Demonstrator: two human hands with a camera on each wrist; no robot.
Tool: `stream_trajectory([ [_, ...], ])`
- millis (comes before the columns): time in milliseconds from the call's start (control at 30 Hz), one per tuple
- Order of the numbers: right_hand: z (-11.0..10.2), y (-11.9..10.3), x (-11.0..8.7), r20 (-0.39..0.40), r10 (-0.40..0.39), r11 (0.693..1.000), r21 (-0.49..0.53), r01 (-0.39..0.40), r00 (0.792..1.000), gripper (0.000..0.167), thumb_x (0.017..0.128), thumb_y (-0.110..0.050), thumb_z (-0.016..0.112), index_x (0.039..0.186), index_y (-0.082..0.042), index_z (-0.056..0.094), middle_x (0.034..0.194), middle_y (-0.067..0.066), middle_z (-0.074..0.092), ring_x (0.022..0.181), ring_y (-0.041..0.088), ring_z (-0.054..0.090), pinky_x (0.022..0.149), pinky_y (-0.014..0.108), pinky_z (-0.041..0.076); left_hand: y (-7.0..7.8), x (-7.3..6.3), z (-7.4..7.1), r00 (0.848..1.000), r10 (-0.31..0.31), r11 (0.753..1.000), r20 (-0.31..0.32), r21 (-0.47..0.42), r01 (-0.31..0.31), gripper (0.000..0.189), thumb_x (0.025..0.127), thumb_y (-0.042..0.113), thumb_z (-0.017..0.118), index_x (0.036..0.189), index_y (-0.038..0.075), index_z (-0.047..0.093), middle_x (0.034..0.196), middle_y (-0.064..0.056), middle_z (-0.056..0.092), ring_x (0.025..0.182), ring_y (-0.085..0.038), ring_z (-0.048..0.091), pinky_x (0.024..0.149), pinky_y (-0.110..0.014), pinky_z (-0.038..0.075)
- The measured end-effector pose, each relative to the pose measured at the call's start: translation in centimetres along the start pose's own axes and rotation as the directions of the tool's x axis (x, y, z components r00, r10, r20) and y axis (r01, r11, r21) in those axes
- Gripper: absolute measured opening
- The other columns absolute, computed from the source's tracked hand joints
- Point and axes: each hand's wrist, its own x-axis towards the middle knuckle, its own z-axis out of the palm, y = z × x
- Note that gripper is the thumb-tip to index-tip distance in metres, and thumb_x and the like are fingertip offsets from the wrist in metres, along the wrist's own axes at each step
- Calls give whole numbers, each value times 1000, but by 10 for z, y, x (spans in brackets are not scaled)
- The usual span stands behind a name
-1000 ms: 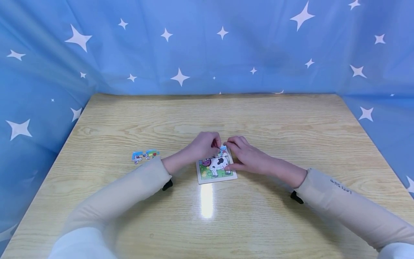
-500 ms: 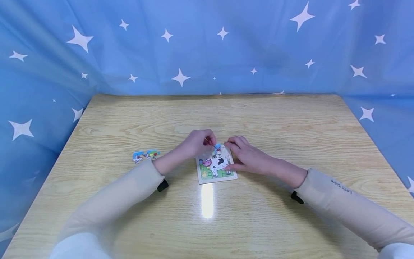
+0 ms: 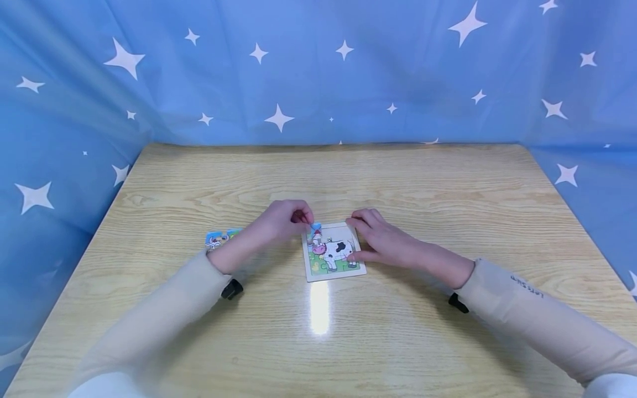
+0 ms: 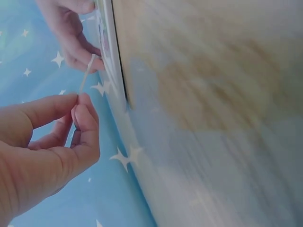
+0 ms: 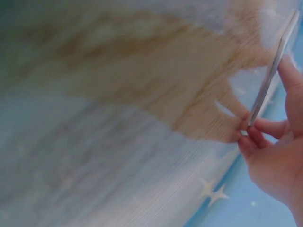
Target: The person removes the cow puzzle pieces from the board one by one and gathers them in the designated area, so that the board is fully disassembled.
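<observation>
Holding puzzle tray [image 3: 339, 231] flat on wooden table [image 3: 423, 188] with right hand [image 3: 375, 237]; taking tray as centre of clock face in head view. Setting right hand between 2 and 3 o'clock, curling fingers [image 3: 365, 216] against tray corner at 1 o'clock and laying thumb over rim at 3 o'clock. Pinching puzzle piece [image 3: 316, 231] with left hand [image 3: 287, 221] at 10 o'clock, closing thumb and fingertips on one edge. Showing red and blue print on piece; overlapping tray corner between 10 and 11 o'clock, leaving contact with tray unclear. In left wrist view, seeing piece edge-on, slanting up from fingertips toward 1 o'clock. Displaying printed cow [image 3: 339, 249] across tray centre and printed chick [image 3: 314, 266] at 7 o'clock; exposing bare tray area between 12 and 1 o'clock. Showing loose puzzle pieces [image 3: 213, 237] on table at 9 o'clock, well apart from tray, hiding partly behind left forearm [image 3: 241, 246]. Wearing beige sleeves [image 3: 169, 309] at 8 and 4 o'clock. Reflecting light strip [image 3: 319, 307] from table at 6 o'clock; hanging blue star-printed curtain [image 3: 318, 77] beyond at 12 o'clock.
</observation>
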Motion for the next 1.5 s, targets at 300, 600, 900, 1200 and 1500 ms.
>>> stream_trajectory([
  [300,1,0,-1,-6,-10,1000,-3,10,1000,71,91,-33,81,139,8,49,138,21,43,130,35,38,103,47,45,-8,-13,-17,999,19,999,-27,28,-18,4,96,0,68,97,4,67,93,-7,66,89,-22,59,81,-32,48],
  [600,1,0,-1,-17,-17,1000,-17,17,1000,73,90,-33,81,140,10,48,138,24,44,130,37,39,104,49,44,-24,-24,-28,1000,4,1000,-18,21,-3,4,97,1,65,100,1,67,95,-9,65,89,-23,57,80,-34,48],
  [900,1,1,-3,-8,1,1000,-8,-1,1000,73,90,-32,81,141,9,48,138,24,44,130,37,39,104,49,44,-37,-34,-39,999,-29,1000,-31,11,29,5,98,1,64,102,0,67,98,-10,64,92,-25,57,81,-35,47],
  [1200,0,0,-3,0,10,1000,-7,-10,1000,75,91,-33,80,143,9,47,139,24,44,130,36,39,103,48,45,-51,-40,-54,997,-72,997,7,-12,72,8,100,2,62,107,-1,65,101,-10,62,95,-26,58,84,-38,47],
  [1500,-1,-1,-3,6,10,1000,1,-10,1000,76,91,-34,80,144,9,47,139,22,44,130,35,39,103,47,45,-61,-44,-61,993,-114,993,3,-6,114,8,99,2,63,106,-2,64,100,-10,62,95,-26,59,85,-38,48],
])
